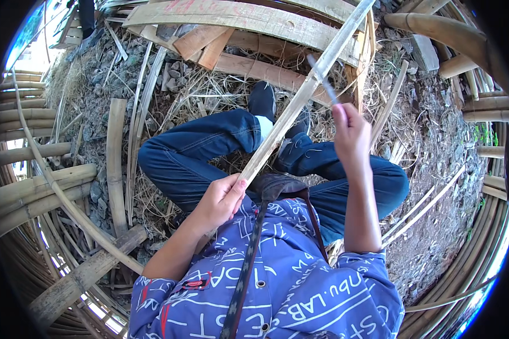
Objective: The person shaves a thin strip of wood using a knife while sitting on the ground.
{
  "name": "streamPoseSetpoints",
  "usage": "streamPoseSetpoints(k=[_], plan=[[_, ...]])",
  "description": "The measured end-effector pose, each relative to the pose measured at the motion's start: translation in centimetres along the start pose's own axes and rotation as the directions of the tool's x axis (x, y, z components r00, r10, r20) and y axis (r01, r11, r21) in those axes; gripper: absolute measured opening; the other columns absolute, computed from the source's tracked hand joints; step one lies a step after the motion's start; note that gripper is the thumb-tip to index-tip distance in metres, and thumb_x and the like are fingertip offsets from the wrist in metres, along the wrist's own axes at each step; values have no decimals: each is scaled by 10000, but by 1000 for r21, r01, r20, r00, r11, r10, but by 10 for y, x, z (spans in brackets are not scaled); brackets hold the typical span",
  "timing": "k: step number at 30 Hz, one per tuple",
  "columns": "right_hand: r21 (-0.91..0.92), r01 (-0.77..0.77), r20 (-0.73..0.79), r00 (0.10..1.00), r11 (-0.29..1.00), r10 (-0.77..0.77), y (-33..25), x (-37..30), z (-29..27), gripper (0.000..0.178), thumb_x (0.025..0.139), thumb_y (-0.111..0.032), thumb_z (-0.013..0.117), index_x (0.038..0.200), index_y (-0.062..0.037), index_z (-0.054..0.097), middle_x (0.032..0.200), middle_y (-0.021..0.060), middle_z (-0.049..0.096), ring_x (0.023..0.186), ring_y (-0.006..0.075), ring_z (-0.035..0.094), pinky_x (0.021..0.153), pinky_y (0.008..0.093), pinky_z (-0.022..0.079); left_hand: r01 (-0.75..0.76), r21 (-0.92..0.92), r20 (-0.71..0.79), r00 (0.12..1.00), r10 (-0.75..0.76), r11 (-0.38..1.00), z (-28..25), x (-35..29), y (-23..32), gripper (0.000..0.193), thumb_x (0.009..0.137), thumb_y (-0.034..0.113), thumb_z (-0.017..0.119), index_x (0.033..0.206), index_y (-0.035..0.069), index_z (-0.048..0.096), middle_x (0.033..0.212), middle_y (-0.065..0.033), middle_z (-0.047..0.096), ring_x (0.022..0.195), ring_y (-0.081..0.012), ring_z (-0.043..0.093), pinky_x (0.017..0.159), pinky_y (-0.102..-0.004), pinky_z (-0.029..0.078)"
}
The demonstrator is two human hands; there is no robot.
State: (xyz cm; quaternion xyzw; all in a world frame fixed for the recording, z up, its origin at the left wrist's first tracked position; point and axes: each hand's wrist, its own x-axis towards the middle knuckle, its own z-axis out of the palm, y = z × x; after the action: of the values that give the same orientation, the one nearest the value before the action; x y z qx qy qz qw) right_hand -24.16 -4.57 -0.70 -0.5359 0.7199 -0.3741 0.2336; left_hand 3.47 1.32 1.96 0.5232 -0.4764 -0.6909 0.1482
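My left hand is closed round the near end of a long, pale split bamboo strip. The strip slants up and away to the right, over my crossed legs and past the top edge of the view. In my right hand is a knife, slightly blurred. Its thin blade crosses the strip beyond my knees; whether it cuts in cannot be made out. The knife's handle is mostly hidden in my fist.
Wooden planks lie ahead beyond my feet, near thin shavings on stony ground. Bamboo poles and stacked bamboo stand or lie to my left. More thick bamboo is at the far right.
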Motion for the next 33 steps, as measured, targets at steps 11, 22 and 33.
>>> streamPoseSetpoints(k=[11,22,33], plan=[[480,-111,256,966,870,-18,24,-21,30,407,1006,-278,402,691,-38,497,577,-39,376,543,55,336,482,244,281,35,-49,31,999,-33,998,-6,1,-1,381,998,351,399,752,71,475,514,25,438,397,-32,382,378,-183,323],[440,-74,198,980,895,-16,9,-20,26,433,1003,-299,389,673,-39,494,567,-28,395,522,71,363,488,243,308,25,-79,56,998,-20,997,-11,3,-6,380,998,355,401,759,69,478,511,21,428,383,-44,395,358,-193,335],[411,-115,243,970,905,13,27,1,22,468,1001,-306,403,648,-20,513,545,-9,423,517,82,379,495,266,321,85,-84,117,990,-75,993,-14,5,-4,381,1001,379,375,783,76,454,517,28,409,384,-45,388,351,-195,341]])
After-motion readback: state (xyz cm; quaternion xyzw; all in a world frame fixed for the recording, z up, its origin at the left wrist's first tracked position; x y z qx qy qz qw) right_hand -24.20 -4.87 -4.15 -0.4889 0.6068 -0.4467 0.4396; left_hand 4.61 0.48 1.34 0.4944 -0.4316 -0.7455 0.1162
